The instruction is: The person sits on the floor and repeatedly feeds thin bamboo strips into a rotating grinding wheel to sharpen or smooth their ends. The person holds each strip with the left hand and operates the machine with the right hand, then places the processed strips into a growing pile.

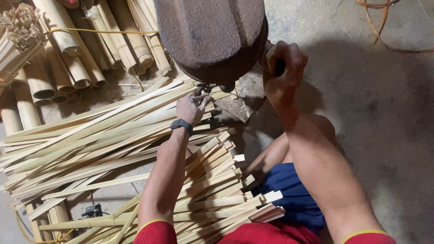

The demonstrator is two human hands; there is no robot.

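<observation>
Bamboo everywhere: pale split strips (pixel 101 140) lie fanned across the floor at left, within reach. From the head view, the left hand (pixel 191 107) curls over strip ends just under the rusty machine housing (pixel 210 28). The right hand (pixel 283 69) is fisted tight around a small handle beside it, bracing.

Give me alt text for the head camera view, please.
Seen from above, a person's left hand rests on a pile of split bamboo strips beside a rusty brown machine, while the right hand grips something at its side. Round bamboo poles lie behind.
</observation>
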